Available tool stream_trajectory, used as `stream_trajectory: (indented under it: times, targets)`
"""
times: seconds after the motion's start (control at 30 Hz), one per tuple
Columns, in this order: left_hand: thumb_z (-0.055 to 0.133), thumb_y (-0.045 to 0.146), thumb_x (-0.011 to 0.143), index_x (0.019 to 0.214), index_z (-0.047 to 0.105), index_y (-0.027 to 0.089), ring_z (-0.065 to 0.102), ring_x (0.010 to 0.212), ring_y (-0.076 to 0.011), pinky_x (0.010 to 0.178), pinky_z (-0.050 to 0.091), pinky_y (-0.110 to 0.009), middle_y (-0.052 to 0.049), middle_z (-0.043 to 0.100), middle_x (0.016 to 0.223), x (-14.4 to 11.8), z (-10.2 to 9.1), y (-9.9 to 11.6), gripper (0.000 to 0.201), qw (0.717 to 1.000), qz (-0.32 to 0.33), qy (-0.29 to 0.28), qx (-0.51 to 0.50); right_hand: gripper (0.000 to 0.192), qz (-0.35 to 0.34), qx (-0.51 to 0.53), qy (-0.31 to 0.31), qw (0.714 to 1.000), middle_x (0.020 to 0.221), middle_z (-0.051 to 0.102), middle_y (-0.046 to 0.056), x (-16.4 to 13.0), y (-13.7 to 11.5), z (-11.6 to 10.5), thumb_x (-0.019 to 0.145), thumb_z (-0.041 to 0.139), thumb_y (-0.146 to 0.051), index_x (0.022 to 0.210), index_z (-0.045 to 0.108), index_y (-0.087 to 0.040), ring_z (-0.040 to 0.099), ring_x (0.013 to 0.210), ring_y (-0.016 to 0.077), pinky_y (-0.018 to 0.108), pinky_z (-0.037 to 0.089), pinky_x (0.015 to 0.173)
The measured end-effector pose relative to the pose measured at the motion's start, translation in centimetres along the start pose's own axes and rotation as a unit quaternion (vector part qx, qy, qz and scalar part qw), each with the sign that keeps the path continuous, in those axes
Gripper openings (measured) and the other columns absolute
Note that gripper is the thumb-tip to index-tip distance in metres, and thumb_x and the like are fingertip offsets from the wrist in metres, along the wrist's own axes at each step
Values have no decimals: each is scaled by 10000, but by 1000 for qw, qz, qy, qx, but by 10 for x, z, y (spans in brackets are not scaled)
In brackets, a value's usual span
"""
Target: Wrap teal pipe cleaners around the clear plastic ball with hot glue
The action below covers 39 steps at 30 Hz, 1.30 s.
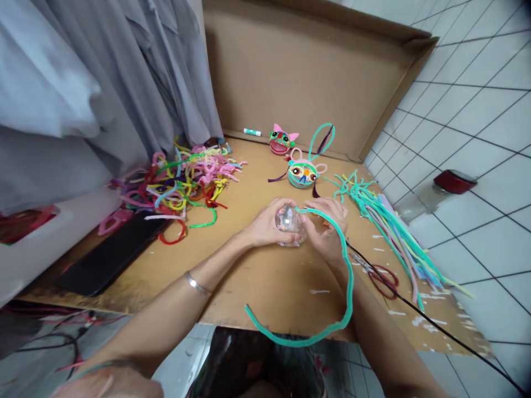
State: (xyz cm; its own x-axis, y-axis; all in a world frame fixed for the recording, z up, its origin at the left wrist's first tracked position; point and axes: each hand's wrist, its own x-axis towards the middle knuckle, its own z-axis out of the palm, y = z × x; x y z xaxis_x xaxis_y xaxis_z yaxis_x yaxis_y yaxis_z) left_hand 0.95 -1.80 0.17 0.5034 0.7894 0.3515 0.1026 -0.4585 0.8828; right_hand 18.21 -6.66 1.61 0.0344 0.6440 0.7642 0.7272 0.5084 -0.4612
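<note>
Clear ball (290,219): clamped in left grip (266,224); could slip if squeezed unevenly.
Teal stem (350,279): end pinched beside ball by right grip (324,239); long tail, wearer's side of ball, might snag.

Grey cloth (136,72), blk slab (114,255) L; cardbd (298,77) behind; red-lid jar (452,182) R

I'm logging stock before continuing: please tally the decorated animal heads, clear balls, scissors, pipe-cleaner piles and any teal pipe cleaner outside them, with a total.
Decorated animal heads: 2
Clear ball: 1
Scissors: 1
Pipe-cleaner piles: 2
Teal pipe cleaner outside the piles: 1
Total: 7
</note>
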Motion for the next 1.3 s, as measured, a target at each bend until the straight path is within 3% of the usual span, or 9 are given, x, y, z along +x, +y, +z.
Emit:
stream_trajectory:
  times: [0.17, 0.37, 0.5, 0.63, 0.9, 1.1, 1.2, 1.3]
  targets:
    - [829, 299, 560, 1132, 562, 192, 583, 1066, -258, 941, 484, -390, -69, 617, 1115, 0, 3, -3, 641, 1000, 5, -19, -1, 115, -17, -11, 6, 1000, 913, 732, 28, -2, 5, 2, 869, 606, -288, 873, 721, -295, 641, 972, 253, 484, 365, 984]
    - [815, 284, 565, 1150, 545, 198, 586, 1049, -244, 942, 475, -382, -63, 619, 1117, 0, 6, -6, 650, 1000, 3, -24, -17, 228, -75, -45, -24, 996, 985, 730, 44, -1, 5, 0, 796, 586, -238, 994, 694, -269, 639, 1023, 262, 464, 361, 971]
    - [826, 291, 564, 1148, 549, 199, 595, 1043, -243, 934, 481, -371, -58, 622, 1096, 0, 5, -5, 653, 1000, -3, -20, -22, 107, -40, -51, -15, 998, 910, 728, 34, -2, 1, 1, 851, 604, -299, 890, 699, -271, 640, 974, 250, 466, 342, 985]
    - [828, 278, 550, 1141, 555, 196, 591, 1035, -239, 926, 484, -362, -50, 617, 1074, -1, 6, -3, 656, 999, -16, -28, -22, 173, -25, -46, 12, 999, 832, 714, 29, -1, 0, 1, 905, 566, -300, 789, 689, -263, 638, 888, 226, 438, 383, 922]
    - [823, 304, 575, 1186, 510, 203, 576, 899, -177, 810, 481, -296, -20, 595, 1015, -1, 6, -5, 693, 996, -34, -54, -56, 221, -29, -23, 1, 999, 854, 721, 45, -1, 6, -1, 924, 525, -307, 811, 710, -263, 630, 880, 232, 424, 403, 884]
    - [824, 315, 541, 1140, 520, 200, 575, 923, -188, 846, 477, -310, -27, 598, 1042, 2, 4, -3, 682, 998, -40, -24, -51, 260, -57, -19, 5, 998, 921, 724, 41, -1, 11, 3, 943, 479, -301, 964, 738, -294, 641, 930, 230, 421, 399, 916]
    - [814, 323, 545, 1140, 521, 191, 567, 888, -177, 804, 473, -290, -30, 597, 1047, 3, 1, -4, 676, 998, -50, 7, -38, 319, -25, -34, 40, 998, 1022, 707, 64, 0, 21, 2, 952, 425, -302, 1111, 701, -281, 625, 996, 240, 423, 417, 943]
    - [806, 341, 550, 1148, 516, 189, 544, 803, -147, 709, 457, -252, -20, 592, 1027, 5, -3, -5, 682, 995, -80, 45, -28, 337, 62, -109, 71, 990, 1084, 680, 111, 4, 38, -4, 929, 426, -308, 1155, 661, -224, 600, 1050, 268, 451, 433, 962]
